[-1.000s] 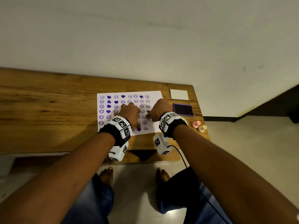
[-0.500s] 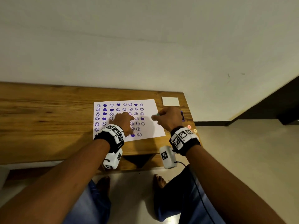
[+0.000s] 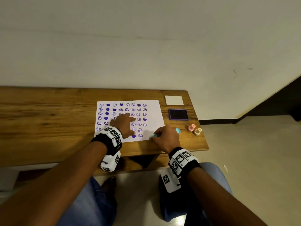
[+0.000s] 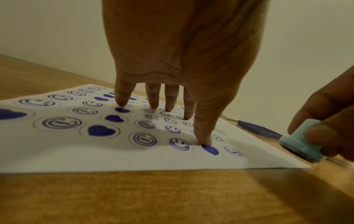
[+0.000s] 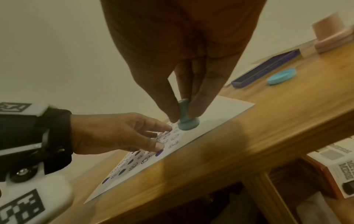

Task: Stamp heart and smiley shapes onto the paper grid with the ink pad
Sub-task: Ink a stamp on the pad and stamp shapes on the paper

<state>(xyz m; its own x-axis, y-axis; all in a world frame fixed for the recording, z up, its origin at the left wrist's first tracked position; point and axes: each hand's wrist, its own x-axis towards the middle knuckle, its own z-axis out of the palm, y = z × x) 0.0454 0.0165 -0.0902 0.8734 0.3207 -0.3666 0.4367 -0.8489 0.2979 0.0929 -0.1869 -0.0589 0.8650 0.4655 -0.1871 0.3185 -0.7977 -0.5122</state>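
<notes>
A white paper grid with purple smiley and heart prints lies on the wooden table. My left hand presses it flat with spread, straight fingers. My right hand pinches a teal stamp by its stem. The teal stamp is tilted, just above the paper's near right corner, with its inked face showing. In the right wrist view the teal stamp hangs over the blank right margin. The purple ink pad lies open to the right of the paper.
The ink pad's white lid lies behind the pad. A teal cap, a pink stamp and a beige stamp sit near the table's right edge. A wall stands behind the table. A box is under the table.
My right hand left the grid, went right to the ink pad, then came back to the paper's near right corner with the teal stamp. My left hand stayed pressed on the paper.
</notes>
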